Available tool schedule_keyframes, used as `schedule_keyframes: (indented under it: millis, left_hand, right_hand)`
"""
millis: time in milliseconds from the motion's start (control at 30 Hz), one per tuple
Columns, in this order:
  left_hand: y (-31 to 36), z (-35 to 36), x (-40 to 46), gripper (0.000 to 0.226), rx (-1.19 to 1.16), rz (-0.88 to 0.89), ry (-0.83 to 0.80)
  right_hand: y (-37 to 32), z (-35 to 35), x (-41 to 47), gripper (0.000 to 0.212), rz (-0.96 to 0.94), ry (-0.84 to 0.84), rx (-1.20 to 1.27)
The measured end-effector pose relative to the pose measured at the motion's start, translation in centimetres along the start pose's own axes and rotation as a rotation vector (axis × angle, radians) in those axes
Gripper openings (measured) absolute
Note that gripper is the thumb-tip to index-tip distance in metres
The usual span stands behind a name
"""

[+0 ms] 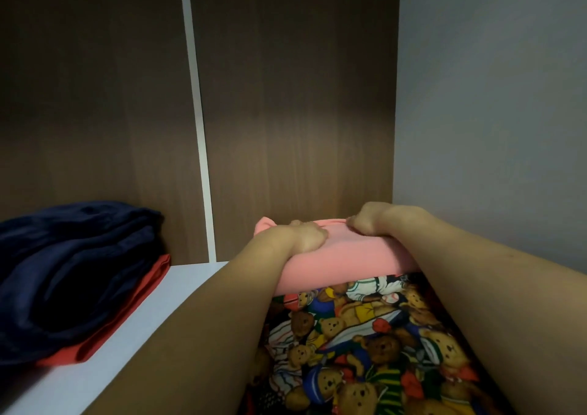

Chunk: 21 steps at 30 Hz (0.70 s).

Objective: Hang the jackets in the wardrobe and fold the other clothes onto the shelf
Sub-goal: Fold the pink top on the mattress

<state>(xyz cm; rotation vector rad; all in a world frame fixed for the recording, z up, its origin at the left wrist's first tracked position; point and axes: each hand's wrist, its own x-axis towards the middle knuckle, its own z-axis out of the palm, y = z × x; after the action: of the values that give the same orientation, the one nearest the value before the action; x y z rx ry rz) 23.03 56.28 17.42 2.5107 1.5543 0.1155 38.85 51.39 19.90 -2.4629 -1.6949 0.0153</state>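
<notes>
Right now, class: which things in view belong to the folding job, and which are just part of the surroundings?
Part of the job:
pink garment, gripped by left hand and right hand
teddy-bear print cloth beneath it
navy garment
red garment
white shelf

Just surroundings:
brown back panel
grey side wall

Two bare forearms reached in from the lower edge of the view, both uncovered from the frame's border to the wrist, with no sleeve, cuff, watch, band or glove on either. The left hand (306, 238) and the right hand (368, 222) were likewise bare, with no rings showing. Nothing more of the person's body or clothing showed.
</notes>
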Motion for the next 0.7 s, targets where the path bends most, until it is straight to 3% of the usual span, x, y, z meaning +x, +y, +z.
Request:
schedule_keyframes:
  millis: [167, 300, 533, 700]
  left_hand:
    - [-0.2, -4.9, -5.0, 0.052, -0.065, 0.046, 0.281]
    - [-1.2, -6.3, -11.7, 0.052, 0.080, -0.007, 0.509]
    - [-2.3, -6.6, -23.6, 0.054, 0.141, 0.139, 0.646]
    - [-1.6, -6.8, -30.8, 0.053, 0.150, 0.276, 0.700]
  right_hand:
    - [-1.6, -4.4, -4.6, 0.029, -0.016, 0.136, 0.035]
    - [-2.9, -7.3, -11.6, 0.044, -0.053, 0.295, 0.053]
    - [-4.8, -8.2, -27.2, 0.058, -0.059, 0.493, 0.123]
    - [-4.8, -8.6, -37.6, 0.062, 0.010, 0.517, 0.104]
